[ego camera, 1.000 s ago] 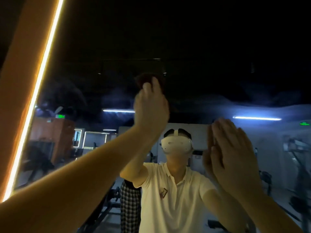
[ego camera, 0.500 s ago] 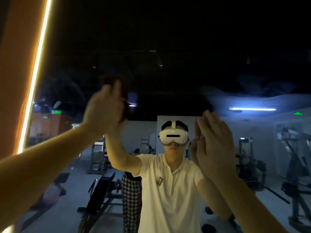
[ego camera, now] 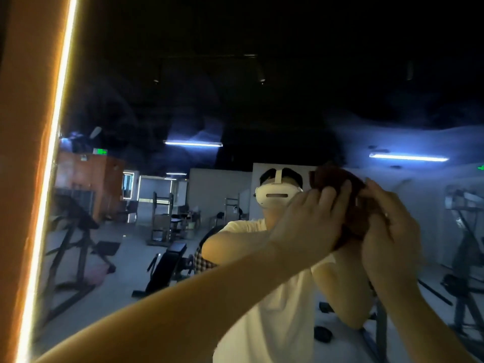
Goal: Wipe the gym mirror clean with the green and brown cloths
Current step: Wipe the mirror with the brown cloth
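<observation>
While the left grip (ego camera: pixel 314 221) and right grip (ego camera: pixel 390 231) both clasp the wadded brown cloth (ego camera: pixel 337 179) between them, in front of the gym mirror (ego camera: pixel 183 100), contact with the glass is unclear. Risks: a fumbled regrip drops the cloth, or the wad only smears the haze above the grips. The green cloth is not in view.

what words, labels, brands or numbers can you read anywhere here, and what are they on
No readable text in view.
left green sign, reflected in the mirror: glows, too blurred to read.
right green sign: too small and blurred.
white headset: no legible brand.
</observation>
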